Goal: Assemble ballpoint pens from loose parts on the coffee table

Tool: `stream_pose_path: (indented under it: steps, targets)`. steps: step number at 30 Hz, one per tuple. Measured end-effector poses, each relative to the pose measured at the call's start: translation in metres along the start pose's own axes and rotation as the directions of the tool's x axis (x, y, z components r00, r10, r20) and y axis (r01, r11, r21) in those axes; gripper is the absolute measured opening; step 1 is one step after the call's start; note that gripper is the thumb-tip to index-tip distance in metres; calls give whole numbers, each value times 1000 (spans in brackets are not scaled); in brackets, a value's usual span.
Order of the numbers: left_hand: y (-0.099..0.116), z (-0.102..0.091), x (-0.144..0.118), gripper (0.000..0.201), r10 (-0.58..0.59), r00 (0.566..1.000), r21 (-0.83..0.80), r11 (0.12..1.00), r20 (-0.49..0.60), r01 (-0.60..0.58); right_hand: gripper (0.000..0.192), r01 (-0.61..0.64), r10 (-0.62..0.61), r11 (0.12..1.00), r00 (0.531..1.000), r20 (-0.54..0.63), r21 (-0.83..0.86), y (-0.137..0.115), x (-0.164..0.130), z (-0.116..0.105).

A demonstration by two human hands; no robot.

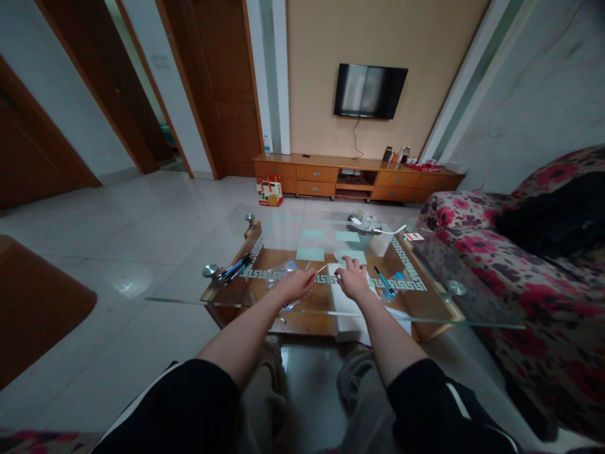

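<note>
My left hand [299, 284] is closed over the glass coffee table [309, 217], fingers pinched on a thin pale stick [322, 268]. The stick points up and right, toward my right hand [353, 277]; its exact kind is too small to tell. My right hand hovers just beside the stick's tip, fingers curved and apart, with nothing visible in it. A pen [384, 281] with a dark barrel lies right of my right hand. To the left, several blue and black pens [235, 269] lie in a bunch. Clear plastic packaging [282, 272] rests beyond my left hand.
A white box [347, 315] sits on the shelf beneath the glass. At the table's far side stand a basket [362, 239] with a plastic bag and a red-and-white card [414, 236]. A floral sofa [539, 277] borders the right; a wooden TV cabinet [316, 173] lines the wall.
</note>
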State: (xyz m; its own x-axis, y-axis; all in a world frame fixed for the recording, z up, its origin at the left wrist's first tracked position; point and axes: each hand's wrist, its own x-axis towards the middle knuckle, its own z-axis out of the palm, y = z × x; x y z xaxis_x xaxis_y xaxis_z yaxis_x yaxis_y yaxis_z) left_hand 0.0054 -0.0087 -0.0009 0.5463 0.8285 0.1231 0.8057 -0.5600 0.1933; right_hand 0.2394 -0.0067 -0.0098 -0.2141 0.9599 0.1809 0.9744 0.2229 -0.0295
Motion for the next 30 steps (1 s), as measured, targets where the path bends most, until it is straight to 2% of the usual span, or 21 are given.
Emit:
stream_pose_path:
  steps: [7,12,16,21,30]
  targets:
    - [3,2,2,33,-21,1000,-14,1000,11,21,21,19,-16,999,998,-59,49,1,-2,-5]
    - [5,0,1,33,-23,1000,-33,999,15,24,27,5,16,993,985,-169,121,1,-7,-20]
    - [8,-2,2,38,-8,1000,-35,999,27,9,28,64,-23,983,972,-234,171,-1,-12,-33]
    - [7,-1,1,40,16,1000,-37,999,25,-15,29,121,-62,967,965,-256,223,-8,-15,-40]
    - [2,-4,-1,46,54,999,-8,999,5,-54,22,180,-112,949,959,-260,257,-16,-14,-36]
